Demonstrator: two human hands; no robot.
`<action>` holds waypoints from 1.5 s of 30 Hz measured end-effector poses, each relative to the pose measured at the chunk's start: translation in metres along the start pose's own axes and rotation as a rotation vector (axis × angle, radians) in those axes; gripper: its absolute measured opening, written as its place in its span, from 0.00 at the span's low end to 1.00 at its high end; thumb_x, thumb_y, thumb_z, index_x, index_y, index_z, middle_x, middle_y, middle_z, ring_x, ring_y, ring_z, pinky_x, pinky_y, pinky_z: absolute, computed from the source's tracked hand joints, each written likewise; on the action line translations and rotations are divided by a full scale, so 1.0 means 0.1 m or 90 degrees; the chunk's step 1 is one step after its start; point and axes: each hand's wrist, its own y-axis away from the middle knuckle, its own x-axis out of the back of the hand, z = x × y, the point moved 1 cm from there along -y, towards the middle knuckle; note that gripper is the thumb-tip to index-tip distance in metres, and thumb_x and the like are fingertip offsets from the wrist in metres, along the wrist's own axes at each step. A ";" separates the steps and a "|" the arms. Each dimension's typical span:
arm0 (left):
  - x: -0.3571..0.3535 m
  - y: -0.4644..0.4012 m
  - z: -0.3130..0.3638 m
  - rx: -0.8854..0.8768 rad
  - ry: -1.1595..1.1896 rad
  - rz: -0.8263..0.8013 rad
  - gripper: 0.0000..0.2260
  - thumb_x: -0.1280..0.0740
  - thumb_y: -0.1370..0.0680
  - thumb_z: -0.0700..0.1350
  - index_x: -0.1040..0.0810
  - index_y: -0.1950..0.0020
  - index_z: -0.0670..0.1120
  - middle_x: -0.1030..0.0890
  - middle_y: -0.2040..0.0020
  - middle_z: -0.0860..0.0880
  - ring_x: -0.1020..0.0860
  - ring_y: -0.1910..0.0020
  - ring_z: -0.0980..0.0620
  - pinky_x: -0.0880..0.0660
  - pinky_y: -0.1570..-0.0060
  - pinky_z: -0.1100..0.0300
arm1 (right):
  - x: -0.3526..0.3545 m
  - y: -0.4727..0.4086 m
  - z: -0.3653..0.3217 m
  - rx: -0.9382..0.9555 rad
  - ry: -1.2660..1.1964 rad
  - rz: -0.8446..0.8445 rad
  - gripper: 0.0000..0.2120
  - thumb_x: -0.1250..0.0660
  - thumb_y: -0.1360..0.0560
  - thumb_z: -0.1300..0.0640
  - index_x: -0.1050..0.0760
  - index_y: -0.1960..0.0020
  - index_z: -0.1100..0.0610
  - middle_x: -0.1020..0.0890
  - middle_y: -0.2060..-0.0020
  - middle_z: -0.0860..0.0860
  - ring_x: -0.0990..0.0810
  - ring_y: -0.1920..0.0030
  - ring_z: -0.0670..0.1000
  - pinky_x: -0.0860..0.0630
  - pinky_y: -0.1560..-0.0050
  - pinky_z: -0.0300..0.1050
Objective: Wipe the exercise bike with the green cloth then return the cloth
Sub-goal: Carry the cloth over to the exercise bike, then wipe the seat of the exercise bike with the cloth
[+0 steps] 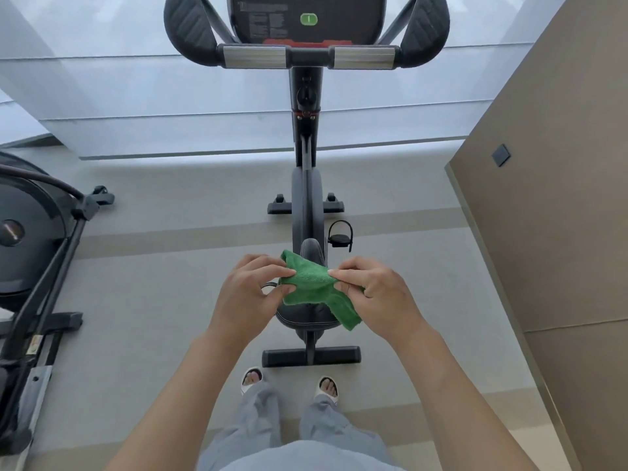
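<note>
Stretching green cloth (311, 287) above saddle (306, 317) of exercise bike (307, 198), left hand (251, 290) and right hand (377, 297) each pinching an edge with curled fingers, probably refolding for wiping. Handlebar (307, 56) well ahead.

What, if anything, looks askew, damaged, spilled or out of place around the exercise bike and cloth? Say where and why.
Nothing stands out. The exercise bike stands upright and looks intact. The left hand and right hand each pinch the green cloth above the saddle; one corner simply hangs loose.
</note>
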 end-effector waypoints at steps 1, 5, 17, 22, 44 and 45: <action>-0.06 -0.01 -0.05 0.002 0.009 -0.006 0.12 0.18 0.29 0.40 0.11 0.48 0.51 0.15 0.48 0.59 0.22 0.43 0.56 0.30 0.42 0.74 | -0.03 -0.03 0.02 -0.010 0.006 0.000 0.11 0.27 0.20 0.58 0.13 0.40 0.48 0.15 0.49 0.40 0.19 0.49 0.43 0.23 0.48 0.39; -0.29 0.02 -0.32 0.042 0.044 -0.041 0.10 0.19 0.29 0.38 0.11 0.50 0.49 0.15 0.48 0.58 0.20 0.45 0.54 0.21 0.44 0.58 | -0.28 -0.12 0.07 -0.049 0.035 -0.032 0.10 0.29 0.19 0.57 0.13 0.40 0.50 0.15 0.48 0.43 0.18 0.47 0.48 0.19 0.47 0.49; -0.38 0.00 -0.88 0.094 0.060 -0.158 0.18 0.24 0.23 0.43 0.18 0.34 0.51 0.17 0.41 0.54 0.21 0.42 0.52 0.24 0.43 0.58 | -0.82 -0.16 0.11 -0.143 0.147 0.083 0.11 0.31 0.18 0.61 0.15 0.39 0.54 0.13 0.48 0.49 0.16 0.49 0.53 0.23 0.55 0.44; -0.33 -0.10 -0.96 0.080 0.063 -0.159 0.18 0.24 0.22 0.44 0.19 0.33 0.51 0.17 0.41 0.54 0.21 0.41 0.51 0.22 0.41 0.53 | -0.77 -0.47 0.18 -0.215 0.128 0.136 0.11 0.31 0.19 0.59 0.15 0.40 0.53 0.12 0.46 0.48 0.15 0.47 0.54 0.22 0.48 0.44; -0.22 -0.08 -1.23 0.096 0.018 -0.244 0.13 0.28 0.20 0.43 0.18 0.36 0.51 0.19 0.38 0.54 0.22 0.39 0.51 0.23 0.42 0.52 | -2.01 -0.28 0.31 -0.253 0.353 -0.161 0.39 0.43 0.17 0.34 0.55 0.13 0.47 0.55 0.14 0.57 0.56 0.15 0.63 0.47 0.20 0.70; -0.24 -0.07 -1.24 0.097 0.020 -0.251 0.14 0.28 0.21 0.43 0.18 0.36 0.51 0.19 0.38 0.54 0.22 0.39 0.51 0.23 0.41 0.52 | -1.99 -0.33 0.35 -0.248 0.347 -0.160 0.38 0.43 0.16 0.36 0.54 0.13 0.47 0.54 0.14 0.56 0.55 0.15 0.63 0.46 0.19 0.70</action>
